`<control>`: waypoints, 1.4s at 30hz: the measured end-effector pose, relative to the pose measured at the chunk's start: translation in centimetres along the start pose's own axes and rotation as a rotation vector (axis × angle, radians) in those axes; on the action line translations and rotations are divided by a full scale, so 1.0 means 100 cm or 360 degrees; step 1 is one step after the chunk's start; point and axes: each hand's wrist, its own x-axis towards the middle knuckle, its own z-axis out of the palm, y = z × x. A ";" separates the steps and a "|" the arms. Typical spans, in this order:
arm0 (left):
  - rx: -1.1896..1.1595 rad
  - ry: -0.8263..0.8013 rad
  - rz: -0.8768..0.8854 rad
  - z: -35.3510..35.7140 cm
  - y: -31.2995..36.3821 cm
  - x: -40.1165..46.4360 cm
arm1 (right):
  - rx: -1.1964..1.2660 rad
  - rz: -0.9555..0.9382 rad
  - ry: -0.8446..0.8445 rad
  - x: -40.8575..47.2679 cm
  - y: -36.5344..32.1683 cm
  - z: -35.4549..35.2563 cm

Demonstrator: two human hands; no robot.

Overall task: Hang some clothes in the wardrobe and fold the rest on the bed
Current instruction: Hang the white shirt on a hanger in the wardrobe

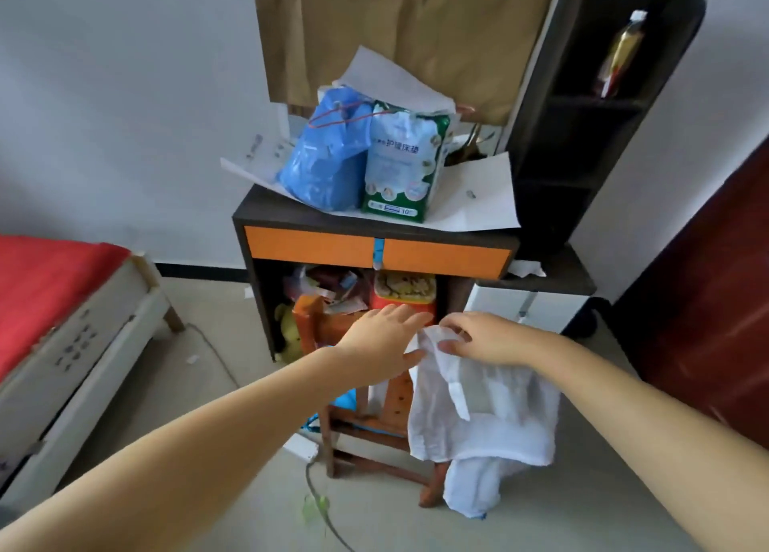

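My right hand [478, 339] pinches the top edge of a white garment [478, 410] draped over a wooden chair [374, 418]; my left hand [387, 343], fingers straight, rests beside it. Beyond stands the cluttered bench [374, 243]; the red bed [50, 285] lies far left.

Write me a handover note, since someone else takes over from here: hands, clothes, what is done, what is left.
Right hand: pinching the top edge of a white garment draped over a wooden chair.
Left hand: fingers straight, reaching beside that edge, gripping nothing.
The garment hangs down the chair's right side toward the floor.
The bed, with its red cover, is at the left; no clothes show on it. No wardrobe is in view.
Done: nothing visibly hung or folded.
Left: lift the garment off the chair, then hang or fold it, along with any other clothes.
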 end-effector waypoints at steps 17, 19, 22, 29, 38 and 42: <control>-0.0403 0.0138 -0.0245 0.005 0.004 0.023 | -0.0013 -0.0254 0.0072 0.016 -0.009 -0.040; -0.0748 0.0287 -0.0443 -0.012 -0.003 0.020 | 0.0348 -0.0303 0.0251 0.024 -0.023 -0.058; -0.1208 0.0450 -0.0596 -0.041 -0.019 0.008 | 0.0903 -0.0500 0.0461 0.033 -0.056 -0.090; -0.1708 0.0900 -0.0936 -0.089 -0.058 -0.043 | 0.1532 -0.0876 0.0488 0.051 -0.138 -0.150; -0.1630 0.2001 -0.1382 -0.130 -0.093 -0.197 | 0.1570 -0.1293 -0.0003 0.061 -0.274 -0.109; -0.1171 0.2197 -0.1587 -0.144 -0.094 -0.281 | 0.1447 -0.1488 -0.0278 0.040 -0.335 -0.083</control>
